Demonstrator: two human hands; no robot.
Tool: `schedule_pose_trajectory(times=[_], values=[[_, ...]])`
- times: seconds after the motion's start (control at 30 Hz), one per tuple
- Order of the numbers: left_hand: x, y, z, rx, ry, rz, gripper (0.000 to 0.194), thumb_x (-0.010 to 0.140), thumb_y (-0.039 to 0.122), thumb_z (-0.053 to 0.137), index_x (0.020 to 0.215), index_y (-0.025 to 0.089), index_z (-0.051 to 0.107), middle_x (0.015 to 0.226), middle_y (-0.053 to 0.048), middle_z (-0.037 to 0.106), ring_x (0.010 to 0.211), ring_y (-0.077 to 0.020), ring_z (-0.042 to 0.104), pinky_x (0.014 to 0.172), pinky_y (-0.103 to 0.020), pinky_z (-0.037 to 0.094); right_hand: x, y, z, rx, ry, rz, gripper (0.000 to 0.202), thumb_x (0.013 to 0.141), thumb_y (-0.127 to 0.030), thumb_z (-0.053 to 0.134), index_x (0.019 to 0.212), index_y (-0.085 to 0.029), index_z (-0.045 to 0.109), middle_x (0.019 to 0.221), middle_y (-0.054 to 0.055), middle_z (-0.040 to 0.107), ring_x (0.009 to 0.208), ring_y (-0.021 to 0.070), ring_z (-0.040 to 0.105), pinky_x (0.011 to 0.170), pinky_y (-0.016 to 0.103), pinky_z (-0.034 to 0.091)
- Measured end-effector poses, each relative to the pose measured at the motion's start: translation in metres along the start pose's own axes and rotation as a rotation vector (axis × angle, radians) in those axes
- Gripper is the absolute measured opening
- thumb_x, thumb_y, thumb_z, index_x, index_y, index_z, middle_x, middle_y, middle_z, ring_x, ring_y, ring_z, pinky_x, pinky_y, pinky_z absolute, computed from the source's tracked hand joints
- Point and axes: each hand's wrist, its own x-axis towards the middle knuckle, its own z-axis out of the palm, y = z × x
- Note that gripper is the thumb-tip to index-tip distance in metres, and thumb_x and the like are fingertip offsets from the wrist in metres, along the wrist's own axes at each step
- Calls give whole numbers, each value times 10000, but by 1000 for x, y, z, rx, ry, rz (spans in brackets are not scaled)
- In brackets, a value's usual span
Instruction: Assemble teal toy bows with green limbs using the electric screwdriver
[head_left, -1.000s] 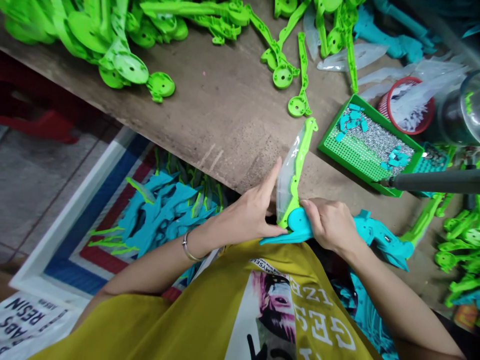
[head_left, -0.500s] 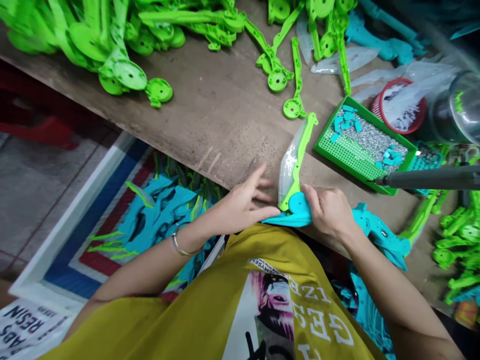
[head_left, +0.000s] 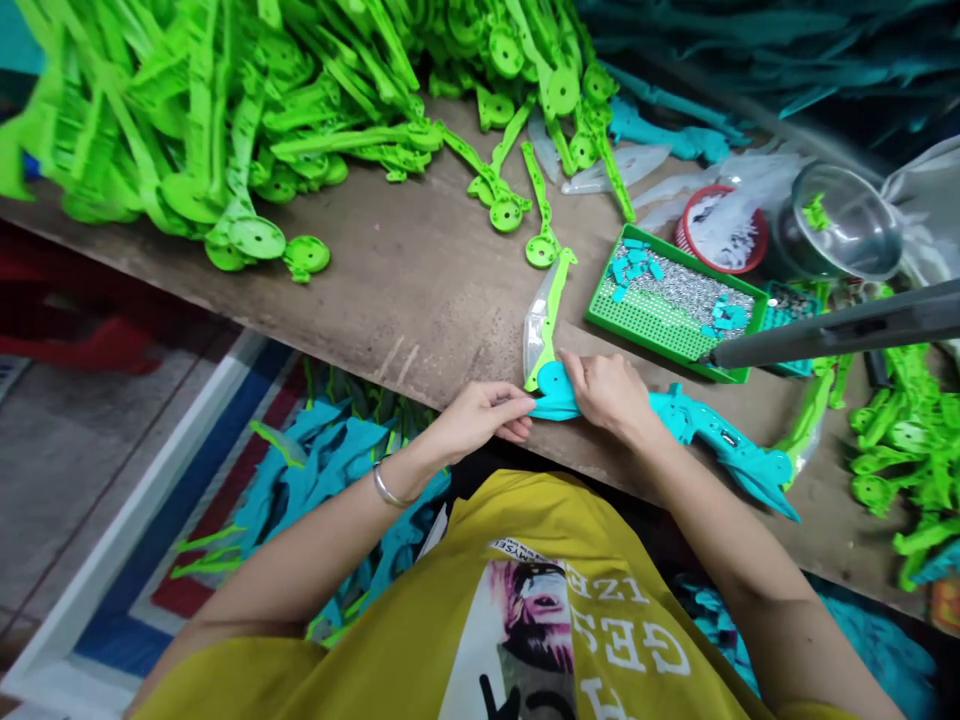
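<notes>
A blue plastic piece point(head_left: 553, 402) lies at the table's front edge, its round end joined to a green arm point(head_left: 553, 310) with a clear blade point(head_left: 535, 335) along its left side. My left hand point(head_left: 489, 412) pinches the pointed left tip of the blue piece between thumb and fingers. Wrapped over its right part is my right hand point(head_left: 609, 392), closed on it with the thumb by the round disc. Right of that hand, a blue curved part point(head_left: 731, 450) extends to another green arm point(head_left: 810, 405).
Green parts point(head_left: 202, 110) are heaped at the back left, more point(head_left: 907, 430) at the right. A green basket point(head_left: 675, 305) of small metal pieces, a red basket point(head_left: 720, 230) and a metal bowl point(head_left: 836, 225) stand back right. A grey rod point(head_left: 832, 328) reaches in from the right.
My left hand has gone from open, with spread fingers, to pinching the blue piece's tip. The view has shifted, showing more of the table's back. My right hand keeps its hold.
</notes>
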Motion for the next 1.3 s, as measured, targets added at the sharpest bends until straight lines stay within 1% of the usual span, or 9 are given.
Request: schedule_pose_trajectory(times=[0.27, 0.43, 0.57, 0.63, 0.7, 0.8, 0.93, 1.13, 1.3], values=[[13, 0, 7, -116, 44, 43, 351, 767, 436, 846, 888, 136, 711, 763, -57, 750, 724, -148, 729, 778, -291, 618, 4, 10, 8, 26, 281, 7, 543, 1064, -508, 325, 948, -164, 729, 919, 152, 770, 816, 248, 707, 704, 314, 412], [18, 5, 10, -126, 85, 49, 397, 743, 453, 864, 934, 138, 716, 812, -64, 765, 785, -167, 753, 785, -279, 619, 12, 21, 25, 93, 574, -156, 394, 1052, -372, 380, 853, -177, 657, 878, 125, 710, 875, 235, 636, 801, 347, 448], [17, 6, 12, -79, 122, 71, 476, 725, 498, 866, 993, 125, 738, 852, -75, 776, 806, -190, 764, 785, -291, 624, -6, 44, 37, 248, 1014, -358, 88, 948, -302, 543, 994, -235, 575, 918, 86, 632, 891, 240, 616, 838, 406, 500], [16, 6, 13, -60, 136, 83, 496, 727, 509, 858, 1006, 114, 748, 891, -91, 785, 813, -196, 768, 790, -297, 626, -25, 60, 34, 269, 1368, -271, 320, 869, -339, 641, 1153, -271, 509, 1029, 99, 586, 964, 287, 621, 861, 476, 518], [17, 5, 14, -49, 142, 91, 500, 736, 512, 848, 1014, 108, 754, 906, -101, 791, 823, -203, 771, 799, -306, 628, -41, 76, 24, 365, 1580, -52, 561, 833, -387, 690, 1318, -285, 427, 1250, 153, 529, 1174, 365, 583, 971, 572, 490], [18, 3, 15, -37, 147, 103, 497, 746, 524, 837, 1021, 118, 753, 898, -101, 796, 825, -217, 777, 801, -323, 631, -48, 94, 0, 757, 1347, 128, 731, 817, -447, 733, 1423, -271, 365, 1370, 163, 526, 1271, 360, 573, 1040, 587, 478], [20, -4, 14, -57, 159, 126, 535, 736, 580, 831, 1025, 138, 744, 863, -91, 795, 807, -233, 780, 807, -348, 634, -35, 98, -30, 1093, 973, 63, 610, 843, -446, 689, 1375, -247, 465, 1042, 67, 712, 1000, 260, 704, 921, 490, 552], [20, -7, 11, -83, 128, 107, 582, 736, 602, 832, 1067, 136, 725, 918, -107, 800, 874, -253, 789, 860, -362, 631, 2, 77, -57, 1140, 1012, -147, 416, 842, -487, 636, 1187, -257, 598, 669, -31, 592, 589, 186, 625, 624, 373, 548], [18, -3, 11, -101, 120, 88, 638, 702, 622, 850, 1078, 123, 722, 956, -116, 802, 890, -260, 790, 874, -372, 633, 52, 74, -49, 1225, 1051, -167, 381, 826, -561, 671, 1033, -268, 542, 566, -92, 487, 482, 159, 567, 567, 347, 530]])
